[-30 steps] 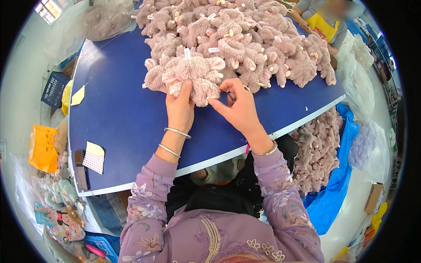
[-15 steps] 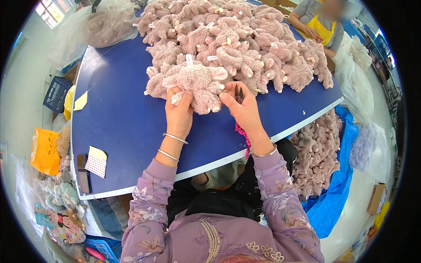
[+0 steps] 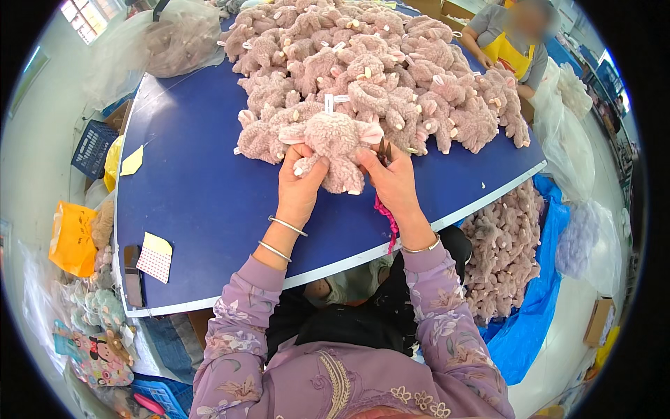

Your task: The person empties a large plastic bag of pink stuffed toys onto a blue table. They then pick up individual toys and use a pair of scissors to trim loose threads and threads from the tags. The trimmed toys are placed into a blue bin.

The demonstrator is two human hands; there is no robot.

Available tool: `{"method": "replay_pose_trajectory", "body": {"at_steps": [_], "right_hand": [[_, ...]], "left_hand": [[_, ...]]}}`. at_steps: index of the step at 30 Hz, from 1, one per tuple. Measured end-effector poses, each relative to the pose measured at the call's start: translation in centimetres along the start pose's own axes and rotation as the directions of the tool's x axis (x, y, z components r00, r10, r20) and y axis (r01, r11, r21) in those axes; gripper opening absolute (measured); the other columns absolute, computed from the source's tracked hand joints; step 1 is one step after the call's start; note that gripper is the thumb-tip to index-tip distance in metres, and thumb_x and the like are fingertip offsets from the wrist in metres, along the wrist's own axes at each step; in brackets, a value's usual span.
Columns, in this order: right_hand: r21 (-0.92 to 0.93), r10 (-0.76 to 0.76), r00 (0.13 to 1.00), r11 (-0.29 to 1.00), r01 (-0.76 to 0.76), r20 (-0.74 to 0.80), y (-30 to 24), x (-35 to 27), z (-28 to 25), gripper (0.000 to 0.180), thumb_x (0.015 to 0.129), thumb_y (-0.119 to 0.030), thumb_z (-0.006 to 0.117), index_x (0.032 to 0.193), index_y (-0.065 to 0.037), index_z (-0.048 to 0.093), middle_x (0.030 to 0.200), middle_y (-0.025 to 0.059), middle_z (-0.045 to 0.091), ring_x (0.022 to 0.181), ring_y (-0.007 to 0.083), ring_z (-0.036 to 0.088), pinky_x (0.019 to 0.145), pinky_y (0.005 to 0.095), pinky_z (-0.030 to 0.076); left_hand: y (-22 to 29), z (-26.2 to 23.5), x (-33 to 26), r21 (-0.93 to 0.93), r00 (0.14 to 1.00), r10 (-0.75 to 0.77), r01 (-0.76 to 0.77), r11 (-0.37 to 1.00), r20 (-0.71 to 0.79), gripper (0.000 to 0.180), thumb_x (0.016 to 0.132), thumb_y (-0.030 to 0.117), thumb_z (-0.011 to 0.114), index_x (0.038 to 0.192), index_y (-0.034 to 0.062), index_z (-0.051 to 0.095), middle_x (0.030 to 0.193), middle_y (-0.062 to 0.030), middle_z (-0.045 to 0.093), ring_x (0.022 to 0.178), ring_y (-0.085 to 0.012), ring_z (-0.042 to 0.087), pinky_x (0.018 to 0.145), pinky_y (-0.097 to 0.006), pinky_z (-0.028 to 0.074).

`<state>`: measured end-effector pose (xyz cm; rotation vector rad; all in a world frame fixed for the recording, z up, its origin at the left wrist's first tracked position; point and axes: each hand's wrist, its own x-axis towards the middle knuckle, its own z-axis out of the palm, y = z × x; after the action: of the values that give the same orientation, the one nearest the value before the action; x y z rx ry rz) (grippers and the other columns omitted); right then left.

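Observation:
A fluffy pinkish plush toy skin (image 3: 333, 136) with pink-lined ears and a white tag is stretched between my hands above the blue table. My left hand (image 3: 300, 176) pinches its left side, thumb on top. On the other side, my right hand (image 3: 392, 180) grips the toy between thumb and fingers. Small dark-bladed scissors (image 3: 384, 150) also sit in my right hand, blades pointing away from me; their pink-wrapped handle (image 3: 385, 218) hangs below the palm. Just beyond lies a big heap of similar plush toys (image 3: 349, 63).
The blue table (image 3: 202, 202) carries a phone (image 3: 133, 276) and a dotted sticker sheet (image 3: 154, 257) at left. More plush pieces (image 3: 501, 244) fill a blue-lined bag (image 3: 530, 321) at right. A co-worker in a yellow apron (image 3: 508, 52) sits at the far right.
The plush toy has shifted right and slightly nearer me, with my left hand moving along. My right hand has closed onto the toy's right side.

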<state>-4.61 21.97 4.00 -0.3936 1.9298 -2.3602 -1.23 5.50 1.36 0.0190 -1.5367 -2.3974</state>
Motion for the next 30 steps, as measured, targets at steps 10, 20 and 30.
{"method": "replay_pose_trajectory", "body": {"at_steps": [10,20,30], "right_hand": [[0.173,-0.298,0.952,0.936,0.306,-0.067,-4.0,0.7,-7.1,0.041,0.095,-0.043,0.051,0.102,-0.003,0.053,0.069,0.0014,0.051,0.039,0.0065,0.037,0.037,0.0227,0.026],[-0.723,-0.007,0.998,0.69,-0.034,-0.055,-3.1,1.4,-10.4,0.028,0.076,-0.019,0.073,0.097,-0.002,0.065,0.071,-0.0001,0.055,0.064,0.0076,0.048,0.059,0.0241,0.04],[-0.286,0.22,0.971,0.94,-0.185,0.095,-3.0,1.2,-9.7,0.021,0.09,-0.019,0.061,0.085,0.0,0.066,0.067,0.0009,0.059,0.047,0.0011,0.034,0.041,0.0197,0.025]], "left_hand": [[0.9,0.7,0.2,-0.033,0.998,0.032,-0.031,0.999,0.054,0.013,0.096,0.017,0.051,0.108,0.0107,0.052,0.12,-0.0095,0.059,0.112,-0.0178,0.055,0.082,-0.032,0.051],[0.6,-0.1,0.5,0.017,0.999,-0.006,0.006,1.0,0.033,0.02,0.098,0.028,0.047,0.108,0.0124,0.054,0.114,-0.0097,0.062,0.102,-0.017,0.057,0.076,-0.03,0.045],[0.5,-0.4,0.4,-0.033,0.994,-0.04,0.044,0.999,0.103,0.017,0.098,0.024,0.049,0.102,0.0082,0.055,0.104,-0.0089,0.066,0.091,-0.0133,0.059,0.072,-0.027,0.046]]}}
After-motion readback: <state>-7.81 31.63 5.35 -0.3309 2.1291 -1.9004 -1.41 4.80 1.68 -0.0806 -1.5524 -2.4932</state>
